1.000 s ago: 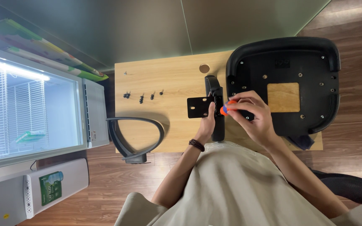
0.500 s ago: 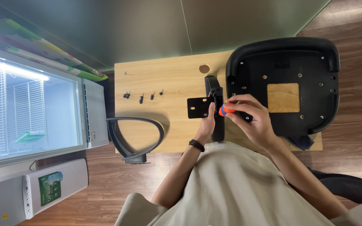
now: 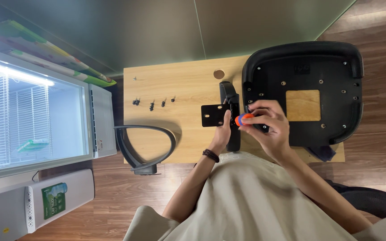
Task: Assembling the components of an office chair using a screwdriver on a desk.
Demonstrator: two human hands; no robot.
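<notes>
My right hand (image 3: 266, 125) is closed around a screwdriver with an orange and blue handle (image 3: 241, 119), held at the left edge of an upturned black chair seat (image 3: 331, 111). My left hand (image 3: 223, 131) grips a black armrest with a flat mounting bracket (image 3: 213, 115) lying on the wooden table (image 3: 175, 85) beside the seat. The screwdriver's tip is hidden by my fingers.
Several small black screws (image 3: 152, 105) lie on the table left of the bracket, and one more small piece (image 3: 134, 79) sits near the far left corner. A second black armrest (image 3: 146, 145) hangs over the table's near-left edge. A glass-door fridge (image 3: 32, 116) stands at left.
My right hand with the screwdriver has shifted slightly left, toward the bracket. The left hand stays on the armrest.
</notes>
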